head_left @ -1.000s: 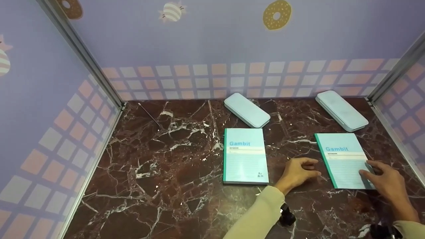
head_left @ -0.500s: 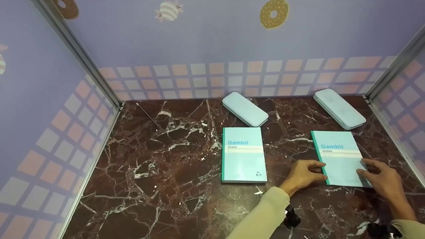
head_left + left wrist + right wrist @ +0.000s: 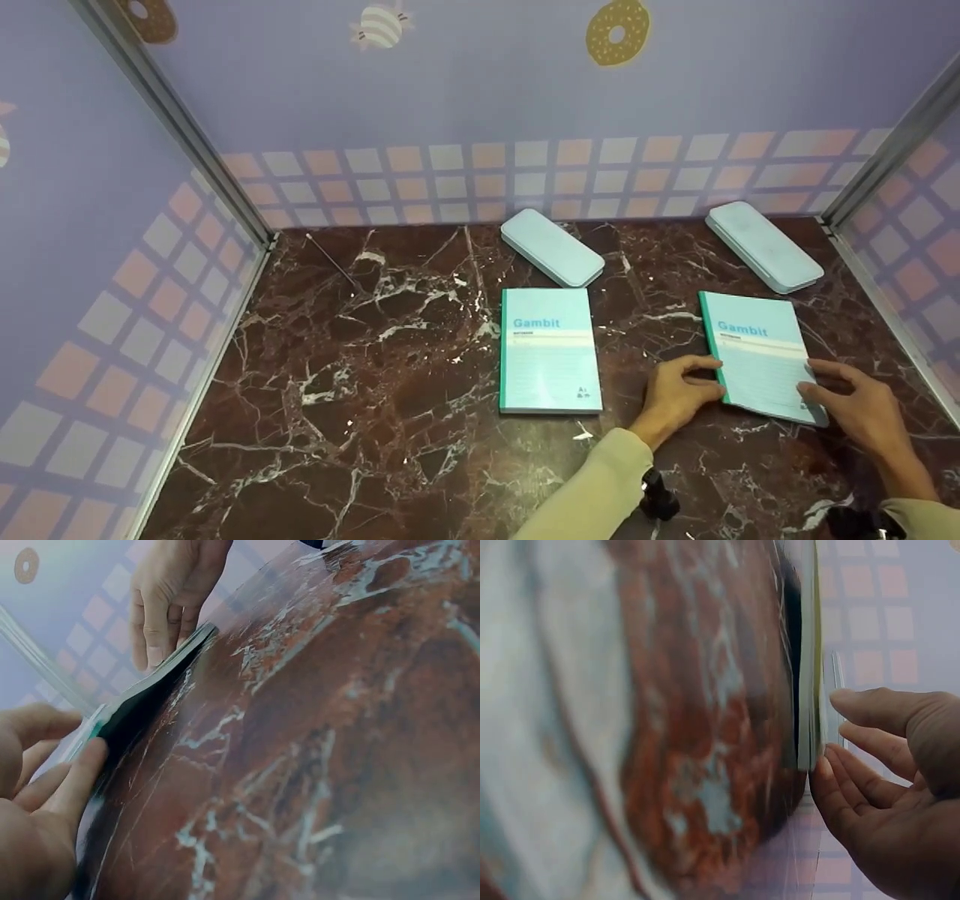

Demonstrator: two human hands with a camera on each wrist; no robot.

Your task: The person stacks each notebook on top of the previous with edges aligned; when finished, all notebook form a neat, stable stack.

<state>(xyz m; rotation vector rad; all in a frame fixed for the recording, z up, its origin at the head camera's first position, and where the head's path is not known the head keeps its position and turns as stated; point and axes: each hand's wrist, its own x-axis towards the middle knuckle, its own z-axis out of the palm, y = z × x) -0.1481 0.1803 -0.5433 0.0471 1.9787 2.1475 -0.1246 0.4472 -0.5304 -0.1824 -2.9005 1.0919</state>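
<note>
Two pale blue "Gambit" notebooks with green spines lie on the marble-patterned table. My left hand (image 3: pixel 679 394) pinches the spine of the right-hand notebook (image 3: pixel 757 360), one fingertip above and one below it in the left wrist view. At the opposite edge, my right hand (image 3: pixel 862 401) holds the lower right side, thumb over the cover and fingers at the edge. That notebook (image 3: pixel 154 679) is tilted, its near part raised off the table with a dark gap underneath. The other notebook (image 3: pixel 551 367) lies flat to the left of my left hand.
Two pale blue flat cases stand behind the notebooks, one left case (image 3: pixel 553 247) and one right case (image 3: pixel 765 247). A thin stick (image 3: pixel 330 259) lies far left on the table (image 3: pixel 337 450). Patterned walls (image 3: pixel 480 90) enclose the back and sides.
My left hand has come to the right-hand notebook's spine and taken hold of it. The notebook has shifted slightly left and turned a little, its near edge now lifted.
</note>
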